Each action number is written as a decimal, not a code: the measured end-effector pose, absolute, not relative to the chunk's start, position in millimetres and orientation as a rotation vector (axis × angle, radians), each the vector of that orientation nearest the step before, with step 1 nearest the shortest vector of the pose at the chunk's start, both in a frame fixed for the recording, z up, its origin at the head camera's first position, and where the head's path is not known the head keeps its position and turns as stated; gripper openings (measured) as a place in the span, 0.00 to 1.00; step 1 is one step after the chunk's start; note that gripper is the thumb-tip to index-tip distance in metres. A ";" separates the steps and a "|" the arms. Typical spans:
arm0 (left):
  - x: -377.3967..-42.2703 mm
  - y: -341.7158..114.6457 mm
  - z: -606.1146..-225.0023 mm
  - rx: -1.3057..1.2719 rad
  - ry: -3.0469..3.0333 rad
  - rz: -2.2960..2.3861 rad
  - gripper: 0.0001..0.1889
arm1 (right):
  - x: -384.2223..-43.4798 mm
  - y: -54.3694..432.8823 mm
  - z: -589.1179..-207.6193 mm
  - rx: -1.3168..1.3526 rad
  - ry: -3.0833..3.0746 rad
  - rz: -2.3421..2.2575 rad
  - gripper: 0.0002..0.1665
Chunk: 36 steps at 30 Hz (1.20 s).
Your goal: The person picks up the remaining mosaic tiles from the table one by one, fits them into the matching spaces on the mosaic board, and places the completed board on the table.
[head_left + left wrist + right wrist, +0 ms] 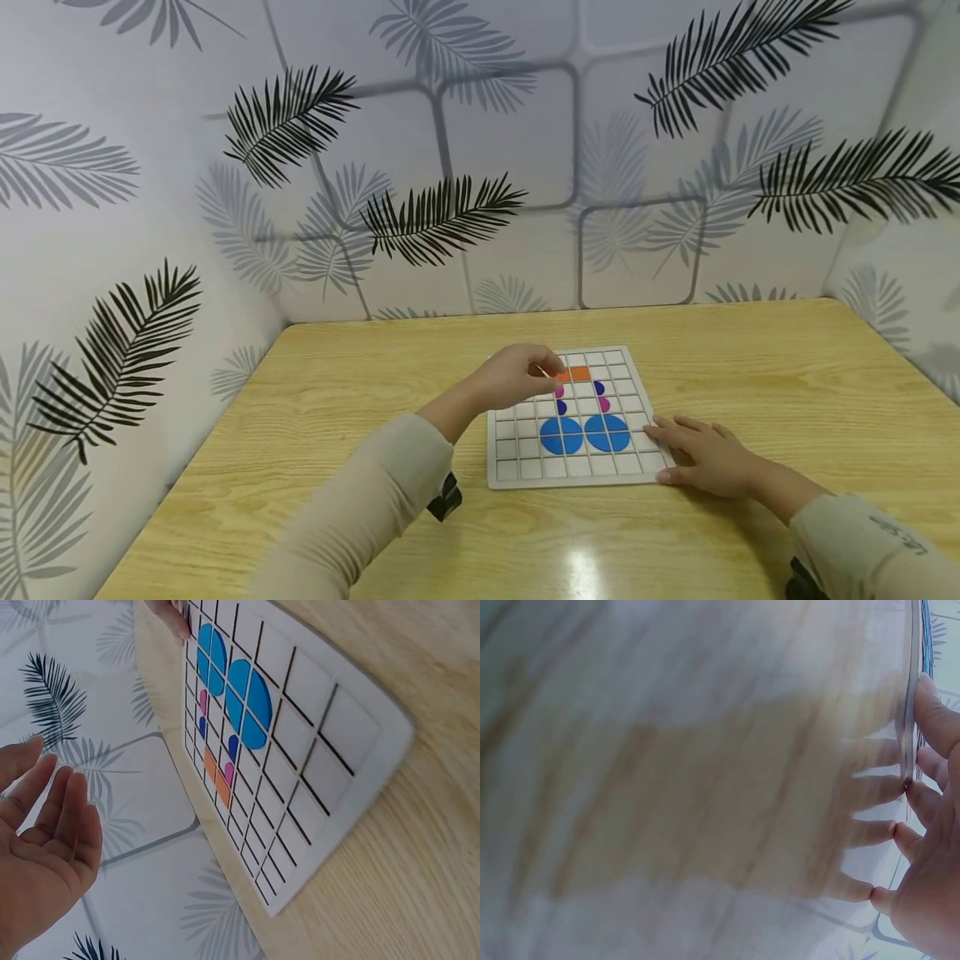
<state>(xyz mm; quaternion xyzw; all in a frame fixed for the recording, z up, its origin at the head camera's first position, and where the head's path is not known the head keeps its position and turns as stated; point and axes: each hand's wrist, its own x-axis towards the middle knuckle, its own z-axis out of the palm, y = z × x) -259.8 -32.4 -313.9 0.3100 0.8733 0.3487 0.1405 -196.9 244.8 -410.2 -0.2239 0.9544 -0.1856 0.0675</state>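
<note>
A white gridded board (pixel 517 472) lies on the table with coloured pieces set in its squares. Nearest me are two blue circles (pixel 562 436), each in quarter pieces. Beyond them stand columns of small dark blue pieces (pixel 562 407) and magenta pieces (pixel 604 404), then an orange strip (pixel 580 374). My left hand (pixel 517 377) hovers over the board's far left part, its fingers loosely bent; in the left wrist view no piece shows in that hand (pixel 49 847). With fingers spread, my right hand (pixel 708 457) rests at the board's right edge, thumb and fingertips touching it and the table.
The wooden table (pixel 360 375) reaches back to a wall (pixel 510 250) with a leaf print. A second patterned wall (pixel 112 250) rises at the left. Dark straps with devices (pixel 446 497) sit at my wrists.
</note>
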 end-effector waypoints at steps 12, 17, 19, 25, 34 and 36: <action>-229.7 -84.0 -315.5 0.930 2.441 0.960 0.10 | -197.6 247.7 -413.2 -0.681 2.888 -0.539 0.41; -225.3 -108.1 -325.7 0.909 2.419 0.930 0.11 | -197.5 247.5 -413.8 -0.675 2.891 -0.544 0.41; -223.4 -117.4 -330.3 0.897 2.406 0.927 0.12 | -197.4 247.0 -413.5 -0.671 2.889 -0.552 0.41; -214.9 -141.4 -340.7 0.823 2.397 0.950 0.14 | -197.8 244.6 -412.6 -0.672 2.877 -0.570 0.41; -201.7 -167.9 -353.7 0.690 2.426 0.852 0.16 | -197.7 244.8 -412.7 -0.678 2.874 -0.572 0.41; -199.7 -172.5 -356.9 0.660 2.425 0.846 0.16 | -197.9 246.1 -413.0 -0.684 2.880 -0.571 0.41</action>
